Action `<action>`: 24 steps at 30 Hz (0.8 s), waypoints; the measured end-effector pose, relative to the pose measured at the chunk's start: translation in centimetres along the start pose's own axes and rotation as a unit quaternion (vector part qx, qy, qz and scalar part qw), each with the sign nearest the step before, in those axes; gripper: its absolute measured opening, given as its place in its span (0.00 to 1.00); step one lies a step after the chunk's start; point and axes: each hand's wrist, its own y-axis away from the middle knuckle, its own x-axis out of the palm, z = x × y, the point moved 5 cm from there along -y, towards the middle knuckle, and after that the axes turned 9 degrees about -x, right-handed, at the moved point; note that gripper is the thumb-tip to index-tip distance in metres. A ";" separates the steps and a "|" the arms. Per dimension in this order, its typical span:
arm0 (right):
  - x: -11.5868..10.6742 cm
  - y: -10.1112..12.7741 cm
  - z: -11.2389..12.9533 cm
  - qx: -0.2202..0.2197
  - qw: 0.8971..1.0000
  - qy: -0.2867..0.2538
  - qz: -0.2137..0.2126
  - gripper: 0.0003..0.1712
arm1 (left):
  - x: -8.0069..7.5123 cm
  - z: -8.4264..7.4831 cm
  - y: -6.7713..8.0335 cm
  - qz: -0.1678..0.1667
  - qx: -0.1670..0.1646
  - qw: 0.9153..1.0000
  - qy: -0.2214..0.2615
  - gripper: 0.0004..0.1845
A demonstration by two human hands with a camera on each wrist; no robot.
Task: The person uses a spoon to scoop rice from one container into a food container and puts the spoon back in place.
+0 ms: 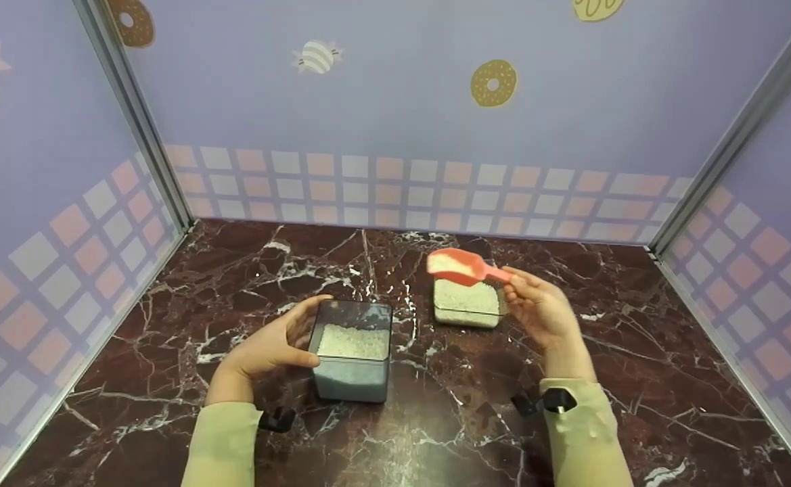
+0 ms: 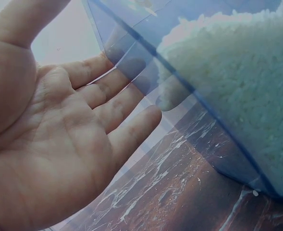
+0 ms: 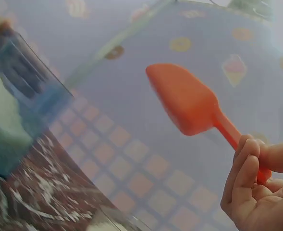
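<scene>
- Head: right hand (image 1: 537,304) pinches the scoop (image 1: 466,268) by its handle; bowl sits left of that grip, mouth pointing away from it, with pale rice (image 1: 444,264) inside.
- Tub (image 1: 466,318) stands just left of and below the right grip, rice in it, scoop overlapping its far edge in this view.
- Left hand (image 1: 273,345) holds the bin (image 1: 353,382) across its left side, thumb at the near corner, fingers toward the far one. Bin is immediately right of that grip, rice heaped inside.
- Loose grains (image 1: 405,291) on the table (image 1: 402,433) between the two grips. My read: spill risk is in that gap, so carry the load level and slow.
- Left wrist: fingers run nearly straight to the bin wall, tips seen at or through it. Wide hold, not a wrap. Should do for steadying; I'd brace, not squeeze, the thin-looking wall.
- Right wrist: thumb and fingers close on the handle end; bowl up and left of the grip, underside showing. Load hangs far from the pinch, so it could roll; firm up the thumb and turn from the wrist in small moves. Bin well left of this grip, blurred.
</scene>
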 end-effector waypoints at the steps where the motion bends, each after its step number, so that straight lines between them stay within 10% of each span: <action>1: -0.7 -0.1 0.2 -0.008 1.000 0.014 -0.010 0.15 | 0.0 0.0 0.0 0.000 0.000 1.000 0.000 0.58; 9: -4.4 -0.4 1.8 -0.054 0.966 0.235 -0.096 0.20 | 0.0 -0.1 -0.1 0.005 0.003 1.000 0.006 0.58; 14: -4.4 0.1 2.9 -0.084 0.911 0.385 -0.119 0.18 | 0.0 -0.1 0.0 0.003 0.004 1.000 0.001 0.58; 21: -2.9 1.2 4.5 -0.170 0.795 0.562 -0.152 0.11 | 0.0 -0.2 0.0 -0.001 0.002 1.000 -0.009 0.58; 24: -2.3 1.6 4.9 -0.187 0.769 0.590 -0.155 0.11 | 0.0 -0.2 0.0 -0.004 0.001 1.000 -0.010 0.58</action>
